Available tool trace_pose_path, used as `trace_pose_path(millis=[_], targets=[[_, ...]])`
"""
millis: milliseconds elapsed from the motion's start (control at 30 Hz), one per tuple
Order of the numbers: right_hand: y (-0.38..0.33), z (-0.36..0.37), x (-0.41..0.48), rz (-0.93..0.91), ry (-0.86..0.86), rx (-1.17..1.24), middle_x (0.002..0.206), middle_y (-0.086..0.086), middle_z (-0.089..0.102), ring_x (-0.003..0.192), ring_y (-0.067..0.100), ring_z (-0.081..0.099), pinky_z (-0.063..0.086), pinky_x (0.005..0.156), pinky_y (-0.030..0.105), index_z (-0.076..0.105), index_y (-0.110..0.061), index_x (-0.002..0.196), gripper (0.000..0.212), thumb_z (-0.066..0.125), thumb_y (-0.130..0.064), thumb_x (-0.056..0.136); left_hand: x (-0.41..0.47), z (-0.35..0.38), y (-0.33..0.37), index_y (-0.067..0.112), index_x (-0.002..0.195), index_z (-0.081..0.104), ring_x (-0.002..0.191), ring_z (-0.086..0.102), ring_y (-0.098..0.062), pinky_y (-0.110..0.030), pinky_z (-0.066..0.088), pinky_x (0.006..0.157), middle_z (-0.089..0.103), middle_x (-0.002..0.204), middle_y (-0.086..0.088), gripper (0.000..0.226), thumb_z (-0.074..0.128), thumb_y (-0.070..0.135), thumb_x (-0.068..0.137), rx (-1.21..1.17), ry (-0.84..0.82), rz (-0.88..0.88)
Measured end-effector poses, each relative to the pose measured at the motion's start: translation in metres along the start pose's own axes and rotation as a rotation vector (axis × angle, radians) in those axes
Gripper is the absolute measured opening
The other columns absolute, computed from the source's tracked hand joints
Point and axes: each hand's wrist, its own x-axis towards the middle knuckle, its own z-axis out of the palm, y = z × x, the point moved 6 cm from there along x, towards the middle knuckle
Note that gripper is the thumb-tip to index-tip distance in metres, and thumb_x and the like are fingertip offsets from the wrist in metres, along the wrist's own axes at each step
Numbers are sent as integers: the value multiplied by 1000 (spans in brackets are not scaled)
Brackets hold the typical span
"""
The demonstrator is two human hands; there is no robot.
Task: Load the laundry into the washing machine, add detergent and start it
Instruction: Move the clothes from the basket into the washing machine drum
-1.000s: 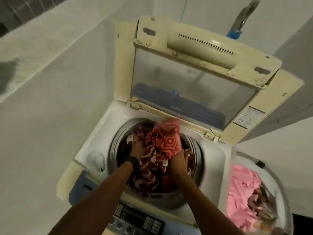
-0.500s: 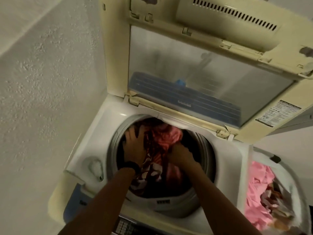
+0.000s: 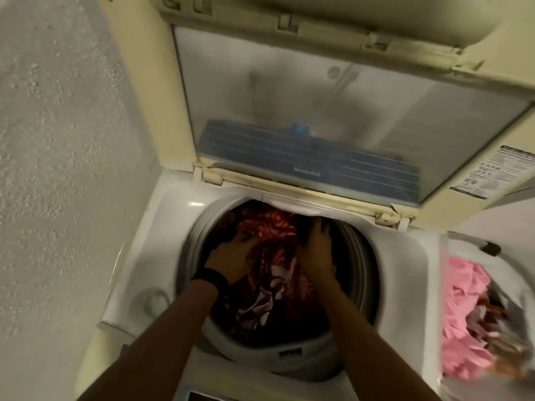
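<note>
Flat-fingered, the right hand (image 3: pixel 317 250) presses laundry (image 3: pixel 269 285) down at the drum's (image 3: pixel 365 270) three o'clock, packing it. At nine, the left hand (image 3: pixel 231 261) sinks into the pile; whether its fingers grip cannot be told.

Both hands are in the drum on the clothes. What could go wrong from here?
1. The raised lid leans over the left hand and right hand; a bump might drop it on the arms.
2. The red patterned cloth sits high near the drum rim and could snag there.
3. Pink clothes lie in the basket; adding them may overload the drum.
</note>
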Motion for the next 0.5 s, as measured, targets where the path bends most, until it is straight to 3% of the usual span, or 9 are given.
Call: trace_pose_path(millis=[67, 133, 167, 233, 300, 333, 433, 500], targets=[[0, 7, -45, -183, -62, -54, 165, 13, 21, 148, 28, 26, 32, 118, 46, 18, -30, 162, 82, 64, -23, 93, 23, -6, 3, 36, 162, 21, 147, 34, -35, -47, 35, 119, 21, 169, -7, 77, 41, 62, 92, -19, -7, 53], [21, 49, -84, -194, -419, -199, 170, 8, 7, 155, 27, 9, 23, 122, 41, 7, -48, 159, 80, 57, -37, 97, 52, -2, 4, 33, 163, 13, 155, 16, -33, -50, 20, 126, 10, 171, -6, 86, 54, 59, 93, 6, -15, 47], [34, 61, -97, -86, -580, -271, 170, 9, 7, 156, 30, 7, 19, 124, 42, 6, -48, 158, 71, 49, -40, 102, 66, 2, 4, 29, 164, 13, 157, 10, -33, -51, 15, 127, 8, 171, -8, 88, 60, 56, 93, 7, -14, 48], [55, 68, -101, 99, -712, -336, 169, 13, 12, 156, 31, 14, 15, 126, 41, 13, -22, 163, 62, 40, -37, 110, 86, 20, -3, 22, 164, 16, 157, 5, -36, -54, 10, 127, 8, 171, -13, 89, 61, 54, 93, 15, -23, 33], [46, 66, -94, 13, -798, -458, 168, 15, 17, 154, 30, 22, 17, 125, 38, 18, -13, 162, 58, 35, -36, 111, 86, 34, -12, 20, 163, 20, 157, 8, -37, -58, 13, 125, 11, 170, -14, 91, 45, 66, 90, -1, -2, -4], [31, 58, -88, -74, -815, -531, 166, 15, 24, 151, 31, 29, 21, 122, 37, 25, -15, 161, 54, 34, -37, 111, 79, 30, -10, 21, 163, 23, 157, 12, -37, -59, 16, 125, 14, 170, -13, 91, 38, 69, 88, -22, 42, 2], [-20, 23, -56, -195, -537, -579, 146, 11, 53, 131, 34, 52, 45, 106, 46, 51, -23, 143, 42, 46, -38, 105, 42, -1, -7, 27, 155, 41, 146, 39, -31, -49, 32, 121, 40, 161, -8, 62, 47, 56, 100, -51, 112, -78], [-37, 9, -40, -236, -431, -442, 160, 9, 32, 144, 38, 34, 42, 109, 59, 31, -34, 154, 66, 61, -41, 95, 26, -16, -7, 32, 151, 44, 138, 49, -30, -45, 42, 114, 49, 154, -6, 60, 59, 53, 97, -11, 20, -90]])
